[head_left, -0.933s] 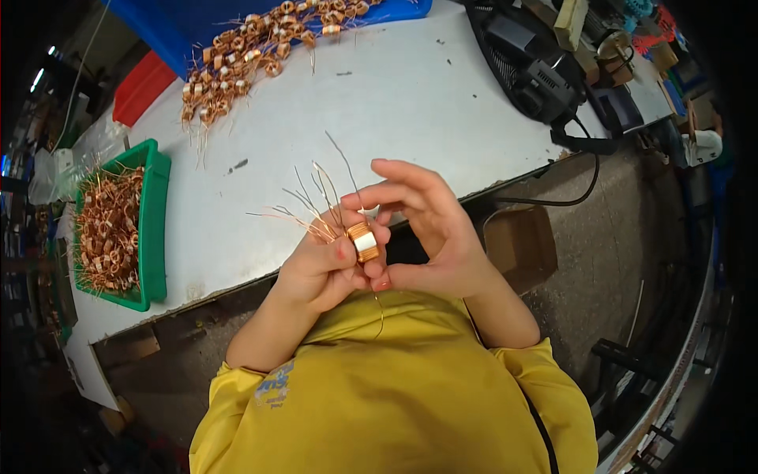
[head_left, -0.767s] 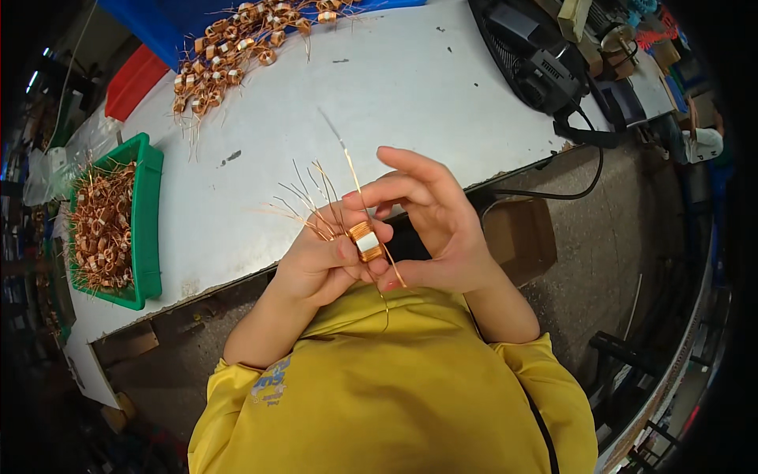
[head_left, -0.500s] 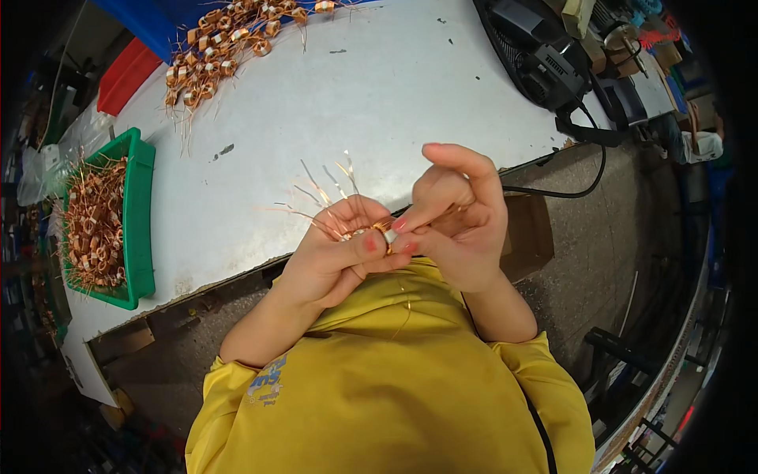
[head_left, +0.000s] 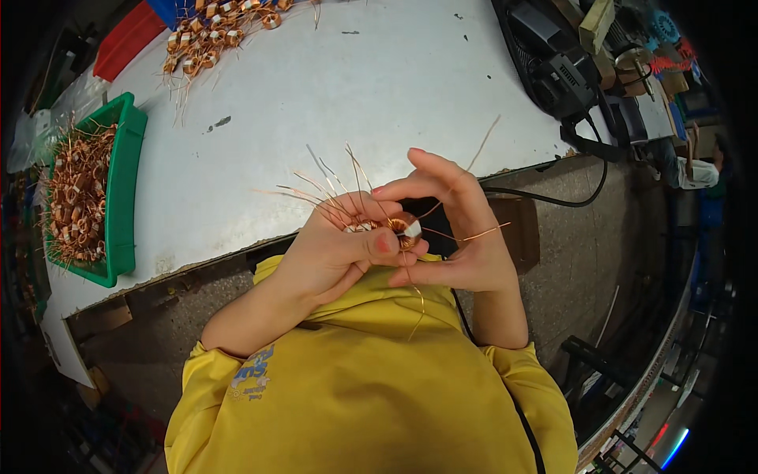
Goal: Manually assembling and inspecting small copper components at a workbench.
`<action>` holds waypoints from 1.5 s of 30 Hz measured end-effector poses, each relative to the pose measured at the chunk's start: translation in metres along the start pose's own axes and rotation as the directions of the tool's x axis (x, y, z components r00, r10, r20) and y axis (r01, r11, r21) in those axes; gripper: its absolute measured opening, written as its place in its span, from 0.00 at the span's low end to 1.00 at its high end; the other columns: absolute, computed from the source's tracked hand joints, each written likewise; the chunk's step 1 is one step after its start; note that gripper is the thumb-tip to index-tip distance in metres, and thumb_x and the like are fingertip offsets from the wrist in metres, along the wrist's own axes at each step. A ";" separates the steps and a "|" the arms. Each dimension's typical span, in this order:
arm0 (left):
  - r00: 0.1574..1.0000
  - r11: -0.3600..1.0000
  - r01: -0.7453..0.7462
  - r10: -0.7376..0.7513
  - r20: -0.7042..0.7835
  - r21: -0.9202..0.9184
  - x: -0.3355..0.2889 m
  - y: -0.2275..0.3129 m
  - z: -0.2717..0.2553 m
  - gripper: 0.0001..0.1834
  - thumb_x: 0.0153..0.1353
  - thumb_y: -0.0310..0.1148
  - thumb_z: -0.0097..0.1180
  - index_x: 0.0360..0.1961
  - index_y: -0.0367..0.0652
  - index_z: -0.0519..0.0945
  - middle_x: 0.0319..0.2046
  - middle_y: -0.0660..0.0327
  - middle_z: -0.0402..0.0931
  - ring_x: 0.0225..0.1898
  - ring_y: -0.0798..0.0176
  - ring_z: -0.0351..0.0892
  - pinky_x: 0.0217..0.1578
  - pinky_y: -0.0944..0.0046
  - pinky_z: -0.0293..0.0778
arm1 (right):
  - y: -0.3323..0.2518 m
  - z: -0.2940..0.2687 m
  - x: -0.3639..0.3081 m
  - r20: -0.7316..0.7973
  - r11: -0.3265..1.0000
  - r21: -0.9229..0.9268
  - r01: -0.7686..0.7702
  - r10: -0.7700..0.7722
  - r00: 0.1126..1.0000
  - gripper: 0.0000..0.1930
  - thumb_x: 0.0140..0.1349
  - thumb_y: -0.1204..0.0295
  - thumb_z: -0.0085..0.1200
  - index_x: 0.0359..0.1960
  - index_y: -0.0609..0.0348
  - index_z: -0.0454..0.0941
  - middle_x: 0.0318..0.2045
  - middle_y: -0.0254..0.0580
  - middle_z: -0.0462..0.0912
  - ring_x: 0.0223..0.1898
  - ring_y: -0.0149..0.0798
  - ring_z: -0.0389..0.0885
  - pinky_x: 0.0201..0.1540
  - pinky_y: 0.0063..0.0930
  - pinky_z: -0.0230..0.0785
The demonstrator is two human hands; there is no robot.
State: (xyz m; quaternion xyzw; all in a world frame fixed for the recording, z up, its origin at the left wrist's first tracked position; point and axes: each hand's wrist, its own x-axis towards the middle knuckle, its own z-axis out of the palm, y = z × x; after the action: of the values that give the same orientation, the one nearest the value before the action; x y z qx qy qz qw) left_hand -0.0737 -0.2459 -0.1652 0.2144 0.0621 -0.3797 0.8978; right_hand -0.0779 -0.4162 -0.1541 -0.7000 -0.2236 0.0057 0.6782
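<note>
In front of my body, my left hand is closed around several small copper-wound ring coils. The outermost ring coil, with a white patch on its rim, sticks out past the thumb. Long bare copper wire ends fan out above the fingers, and one wire hangs down from the coil over my yellow shirt. My right hand is just to the right of that coil, thumb and fingers spread apart around it. Wire ends from the coil run across in front of its palm.
A green bin full of similar coils stands on the left of the white table. More loose coils lie at the far left beside a red bin. A black machine with a cable sits at the far right.
My right hand has let go of the coil, and its thumb and fingers have spread apart. The outermost coil now shows its round face, with its wires splayed out. The view has shifted slightly.
</note>
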 end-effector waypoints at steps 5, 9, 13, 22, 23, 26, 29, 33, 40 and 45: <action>0.999 1.000 0.018 -0.018 0.036 -0.015 0.000 -0.002 0.001 0.12 0.46 0.17 0.60 0.34 0.35 0.75 0.32 0.51 0.76 0.33 0.52 0.78 0.36 0.63 0.78 | 0.002 0.005 0.004 0.037 0.996 0.035 0.083 -0.084 0.996 0.56 0.19 0.76 0.72 0.58 0.62 0.53 0.39 0.48 0.77 0.38 0.35 0.73 0.46 0.26 0.61; 1.000 0.997 0.015 -0.014 0.021 -0.075 0.000 -0.003 0.004 0.12 0.45 0.17 0.61 0.33 0.34 0.76 0.30 0.51 0.76 0.30 0.55 0.78 0.34 0.66 0.78 | 0.008 0.013 0.003 -0.038 0.960 0.274 0.056 -0.047 0.998 0.55 0.21 0.76 0.72 0.59 0.63 0.52 0.35 0.43 0.78 0.35 0.32 0.72 0.43 0.23 0.61; 0.999 0.998 -0.033 0.033 -0.001 -0.048 0.000 -0.009 0.003 0.12 0.44 0.16 0.60 0.34 0.34 0.76 0.30 0.51 0.76 0.29 0.58 0.78 0.33 0.67 0.77 | 0.009 0.021 0.006 -0.163 0.880 0.461 0.117 -0.045 0.986 0.56 0.22 0.75 0.72 0.59 0.64 0.51 0.32 0.41 0.77 0.33 0.31 0.71 0.41 0.21 0.61; 0.998 0.999 -0.043 0.044 0.033 -0.031 0.003 -0.012 -0.001 0.11 0.44 0.14 0.59 0.31 0.33 0.75 0.30 0.51 0.76 0.28 0.62 0.78 0.31 0.70 0.76 | 0.023 0.007 0.000 -0.145 0.796 0.578 0.177 -0.113 0.983 0.46 0.30 0.87 0.64 0.57 0.63 0.55 0.31 0.38 0.75 0.29 0.28 0.69 0.40 0.18 0.60; 0.998 0.998 -0.056 0.056 0.022 -0.010 0.003 -0.012 0.001 0.11 0.44 0.14 0.58 0.31 0.34 0.75 0.29 0.52 0.76 0.28 0.62 0.78 0.31 0.70 0.76 | 0.025 0.006 -0.001 -0.137 0.794 0.580 0.183 -0.126 0.983 0.45 0.30 0.87 0.64 0.57 0.63 0.56 0.30 0.37 0.75 0.29 0.27 0.68 0.39 0.17 0.60; 0.997 0.996 -0.073 0.074 -0.018 0.057 0.003 -0.008 0.008 0.10 0.44 0.14 0.57 0.30 0.34 0.75 0.29 0.53 0.75 0.28 0.62 0.77 0.32 0.70 0.76 | 0.023 0.009 -0.002 -0.125 0.819 0.558 0.137 -0.081 0.989 0.41 0.33 0.85 0.63 0.55 0.63 0.59 0.27 0.35 0.74 0.28 0.27 0.67 0.37 0.17 0.59; 0.988 0.979 -0.085 0.107 -0.111 0.187 0.000 -0.005 0.015 0.11 0.44 0.13 0.54 0.30 0.36 0.73 0.28 0.55 0.73 0.28 0.61 0.75 0.34 0.66 0.75 | 0.018 0.017 -0.002 -0.115 0.871 0.491 -0.038 0.108 0.987 0.32 0.39 0.80 0.60 0.52 0.62 0.64 0.21 0.31 0.74 0.27 0.26 0.63 0.35 0.16 0.56; 0.949 0.814 -0.302 0.303 0.081 0.497 0.001 -0.014 0.001 0.11 0.44 0.15 0.57 0.30 0.35 0.73 0.26 0.56 0.74 0.25 0.65 0.75 0.29 0.74 0.73 | 0.011 0.013 0.002 -0.029 0.998 -0.001 0.066 -0.066 0.997 0.23 0.47 0.79 0.53 0.48 0.61 0.68 0.18 0.29 0.74 0.24 0.26 0.65 0.32 0.16 0.58; 0.967 0.729 -0.246 0.226 0.114 0.639 -0.011 -0.023 0.011 0.12 0.43 0.15 0.58 0.31 0.35 0.73 0.25 0.56 0.74 0.23 0.68 0.74 0.25 0.76 0.71 | -0.012 -0.009 -0.013 0.193 0.945 -0.308 0.114 -0.055 0.980 0.10 0.56 0.76 0.43 0.39 0.59 0.73 0.18 0.30 0.74 0.17 0.28 0.65 0.23 0.17 0.59; 0.992 0.892 -0.034 -0.024 0.121 0.452 -0.021 -0.038 0.005 0.11 0.43 0.14 0.57 0.29 0.35 0.71 0.27 0.54 0.74 0.23 0.66 0.75 0.24 0.73 0.72 | -0.020 -0.009 -0.036 0.230 0.987 0.032 -0.157 0.146 0.962 0.06 0.60 0.74 0.39 0.28 0.57 0.70 0.19 0.34 0.72 0.13 0.31 0.60 0.18 0.18 0.57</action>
State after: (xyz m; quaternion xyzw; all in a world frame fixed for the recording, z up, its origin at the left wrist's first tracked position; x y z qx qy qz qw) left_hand -0.1156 -0.2582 -0.1675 0.3939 -0.0841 -0.3940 0.8262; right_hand -0.1132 -0.4367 -0.1452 -0.6927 -0.2452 0.1428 0.6631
